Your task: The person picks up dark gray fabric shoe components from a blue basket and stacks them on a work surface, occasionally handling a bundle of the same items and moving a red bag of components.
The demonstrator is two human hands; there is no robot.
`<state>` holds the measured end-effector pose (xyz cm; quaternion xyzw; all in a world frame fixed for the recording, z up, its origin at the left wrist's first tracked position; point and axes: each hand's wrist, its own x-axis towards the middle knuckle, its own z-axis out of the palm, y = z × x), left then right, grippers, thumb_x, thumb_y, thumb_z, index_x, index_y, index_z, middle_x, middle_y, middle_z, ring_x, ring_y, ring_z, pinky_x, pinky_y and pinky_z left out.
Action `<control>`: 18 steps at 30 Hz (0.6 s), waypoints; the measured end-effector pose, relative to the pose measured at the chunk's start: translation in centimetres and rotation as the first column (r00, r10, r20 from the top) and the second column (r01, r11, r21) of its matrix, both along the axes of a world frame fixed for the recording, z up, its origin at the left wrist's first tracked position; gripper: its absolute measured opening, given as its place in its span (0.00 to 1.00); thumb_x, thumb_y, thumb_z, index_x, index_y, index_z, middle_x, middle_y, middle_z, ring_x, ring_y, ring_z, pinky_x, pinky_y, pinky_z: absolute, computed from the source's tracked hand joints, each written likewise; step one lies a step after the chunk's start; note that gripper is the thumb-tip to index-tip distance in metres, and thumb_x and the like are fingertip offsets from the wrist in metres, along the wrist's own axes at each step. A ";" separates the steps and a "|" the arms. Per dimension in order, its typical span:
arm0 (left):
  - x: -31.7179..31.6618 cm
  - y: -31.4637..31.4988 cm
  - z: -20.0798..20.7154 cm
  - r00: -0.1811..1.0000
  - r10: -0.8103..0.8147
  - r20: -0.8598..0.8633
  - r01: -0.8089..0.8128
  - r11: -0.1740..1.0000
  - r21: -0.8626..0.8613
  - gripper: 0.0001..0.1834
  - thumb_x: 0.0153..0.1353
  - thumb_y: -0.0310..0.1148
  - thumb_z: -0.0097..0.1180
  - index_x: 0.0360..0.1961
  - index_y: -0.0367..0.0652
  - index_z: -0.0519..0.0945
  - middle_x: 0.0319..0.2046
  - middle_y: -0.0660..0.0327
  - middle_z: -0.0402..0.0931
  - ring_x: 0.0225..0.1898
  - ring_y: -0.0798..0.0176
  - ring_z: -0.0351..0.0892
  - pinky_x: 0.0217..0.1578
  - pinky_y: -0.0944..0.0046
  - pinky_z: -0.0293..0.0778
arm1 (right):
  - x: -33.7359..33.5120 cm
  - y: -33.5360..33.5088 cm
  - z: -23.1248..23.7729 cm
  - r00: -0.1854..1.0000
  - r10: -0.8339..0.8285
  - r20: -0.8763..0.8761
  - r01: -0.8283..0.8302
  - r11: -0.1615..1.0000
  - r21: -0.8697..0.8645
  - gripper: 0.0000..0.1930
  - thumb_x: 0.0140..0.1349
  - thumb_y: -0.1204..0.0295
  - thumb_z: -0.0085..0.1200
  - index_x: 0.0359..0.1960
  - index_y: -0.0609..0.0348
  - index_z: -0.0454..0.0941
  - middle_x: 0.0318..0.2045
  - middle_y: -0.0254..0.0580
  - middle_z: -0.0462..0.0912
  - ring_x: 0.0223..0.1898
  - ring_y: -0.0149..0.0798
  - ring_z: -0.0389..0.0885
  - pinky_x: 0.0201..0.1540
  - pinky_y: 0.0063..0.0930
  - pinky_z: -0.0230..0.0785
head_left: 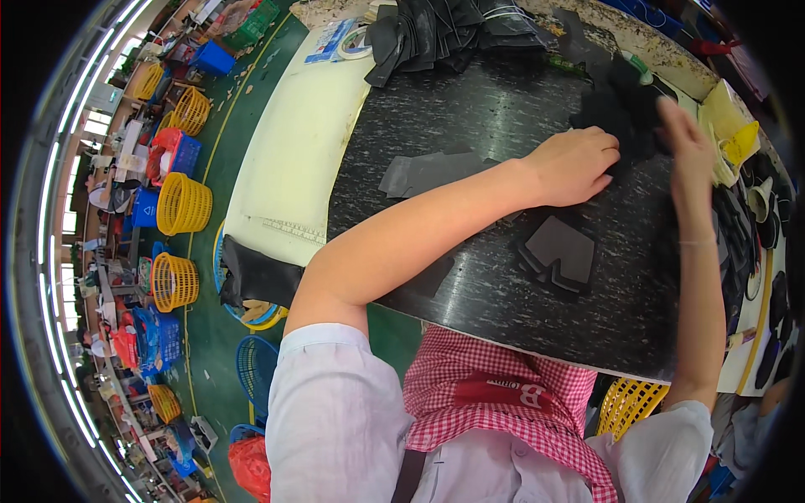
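Observation:
My left hand (pixel 577 166) rests over the dark tabletop (pixel 503 101) with its fingers curled down. Black material lies against its fingertips, and what they grip is hidden. To its right, my right hand (pixel 689 147) is raised and smeared by motion, beside a loose black heap (pixel 620 105). Below my left hand sits a small stack of notched black cut pieces (pixel 560 250). Flat dark grey pieces (pixel 432 173) lie fanned out left of my left wrist, partly under the forearm.
A big pile of black pieces (pixel 436 33) and a tape roll (pixel 355 42) lie at the far edge. A pale board (pixel 289 142) with a ruler (pixel 293 228) adjoins on the left. Black parts (pixel 734 235) crowd the right side. Yellow baskets (pixel 184 204) stand on the green floor.

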<state>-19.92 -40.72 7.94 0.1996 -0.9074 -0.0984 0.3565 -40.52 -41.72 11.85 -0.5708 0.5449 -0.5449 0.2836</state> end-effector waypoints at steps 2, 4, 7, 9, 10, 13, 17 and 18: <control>1.4 -0.5 0.3 0.996 0.045 0.075 -0.051 0.996 0.073 0.12 0.57 0.30 0.57 0.42 0.36 0.77 0.44 0.56 0.76 0.47 0.53 0.76 0.49 0.58 0.73 | 1.3 3.3 3.1 0.993 -0.081 -0.091 0.057 0.969 -0.239 0.11 0.63 0.70 0.55 0.44 0.61 0.83 0.40 0.33 0.84 0.40 0.28 0.78 0.46 0.23 0.69; 4.3 -0.7 3.4 0.994 -0.092 -0.062 0.107 0.941 0.321 0.14 0.59 0.33 0.57 0.45 0.37 0.79 0.46 0.55 0.77 0.50 0.54 0.77 0.51 0.61 0.72 | 2.5 9.5 4.5 0.861 0.001 -0.509 -0.208 0.914 -0.349 0.10 0.59 0.71 0.59 0.41 0.60 0.83 0.41 0.38 0.83 0.42 0.34 0.80 0.48 0.26 0.69; 10.2 1.7 5.4 0.977 0.212 0.038 -0.214 0.937 0.277 0.13 0.56 0.31 0.60 0.42 0.39 0.80 0.40 0.55 0.78 0.44 0.55 0.78 0.47 0.61 0.73 | 3.8 14.1 0.0 0.521 0.478 -0.707 -0.728 0.682 -0.075 0.12 0.49 0.74 0.64 0.36 0.60 0.81 0.42 0.43 0.82 0.44 0.45 0.80 0.47 0.33 0.71; 13.1 4.7 5.7 0.924 0.334 0.186 -0.372 0.900 0.227 0.14 0.54 0.33 0.62 0.41 0.39 0.80 0.38 0.55 0.77 0.44 0.55 0.76 0.46 0.60 0.71 | 3.7 14.6 0.0 0.543 0.468 -0.697 -0.690 0.722 -0.054 0.12 0.49 0.73 0.64 0.37 0.60 0.81 0.43 0.42 0.82 0.43 0.45 0.80 0.46 0.35 0.71; 14.0 6.4 5.1 0.888 0.383 0.254 -0.436 0.878 0.197 0.15 0.53 0.35 0.63 0.40 0.40 0.80 0.38 0.56 0.77 0.44 0.54 0.75 0.46 0.59 0.71 | 3.9 14.6 -0.2 0.564 0.466 -0.682 -0.658 0.752 -0.030 0.13 0.48 0.73 0.65 0.37 0.61 0.81 0.43 0.41 0.82 0.42 0.45 0.79 0.46 0.37 0.72; 14.1 9.4 3.3 0.818 0.454 0.353 -0.497 0.867 0.034 0.23 0.48 0.39 0.65 0.44 0.40 0.79 0.43 0.55 0.75 0.49 0.53 0.72 0.49 0.56 0.69 | 6.5 12.6 -0.1 0.618 0.473 -0.628 -0.652 0.754 -0.074 0.12 0.50 0.72 0.63 0.36 0.61 0.80 0.44 0.41 0.81 0.45 0.44 0.78 0.48 0.37 0.70; 14.5 9.7 1.7 0.766 0.514 0.387 -0.477 0.857 -0.194 0.19 0.49 0.29 0.61 0.44 0.39 0.79 0.41 0.54 0.78 0.43 0.51 0.77 0.46 0.58 0.74 | 12.2 9.6 -1.0 0.520 0.484 -0.704 -0.759 0.640 -0.121 0.10 0.52 0.72 0.61 0.36 0.61 0.79 0.44 0.39 0.79 0.47 0.42 0.77 0.50 0.34 0.68; 15.7 9.2 2.2 0.839 0.515 0.175 -0.520 0.854 -0.021 0.16 0.52 0.26 0.58 0.44 0.37 0.79 0.40 0.52 0.79 0.41 0.53 0.80 0.42 0.61 0.77 | 12.9 9.2 -1.0 0.464 0.529 -0.711 -0.778 0.626 -0.042 0.09 0.53 0.72 0.60 0.36 0.61 0.79 0.43 0.39 0.78 0.48 0.41 0.76 0.50 0.33 0.67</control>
